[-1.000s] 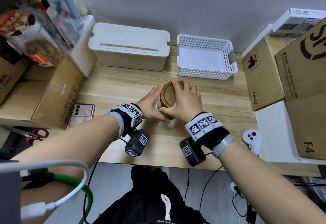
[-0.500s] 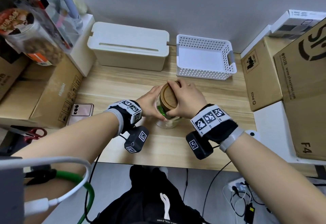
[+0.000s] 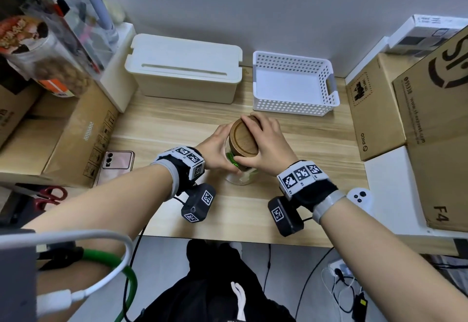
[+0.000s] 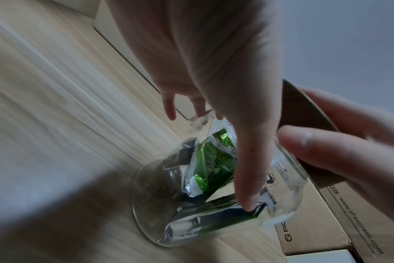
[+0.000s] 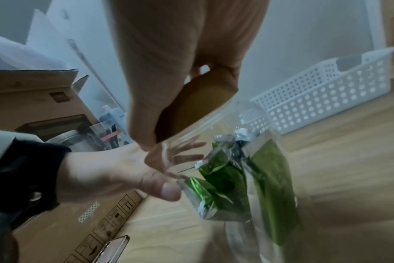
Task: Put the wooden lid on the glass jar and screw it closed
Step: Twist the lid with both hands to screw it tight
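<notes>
The round wooden lid (image 3: pixel 245 137) already sits on the mouth of the clear glass jar (image 3: pixel 240 178), so the placing looks done; what remains, as far as I can judge, is turning it until it seats, and the pictures do not show whether it is fully tight. The jar stands upright on the pale wood-grain surface (image 3: pixel 177 129), directly under the right hand (image 3: pixel 266 148) and just right of the left hand (image 3: pixel 215 148), and it holds green and silver foil sachets (image 4: pixel 205 167). The right grip is curled over the lid from the right side, fingers wrapped round its far rim and thumb on the near rim, closed firmly on the wood. The left grip is wrapped round the glass wall below the lid, thumb (image 5: pixel 167 190) on the near side and fingers reaching round the far side, steadying the jar. Beyond both grips sit a white lidded plastic box (image 3: pixel 184 68) and a white perforated plastic basket (image 3: pixel 293 109). To the left of the left grip lies a pink smartphone (image 3: pixel 117 161), touching a brown cardboard box (image 3: pixel 76 129); to the right of the right wrist rests a white handheld controller (image 3: pixel 359 196).
</notes>
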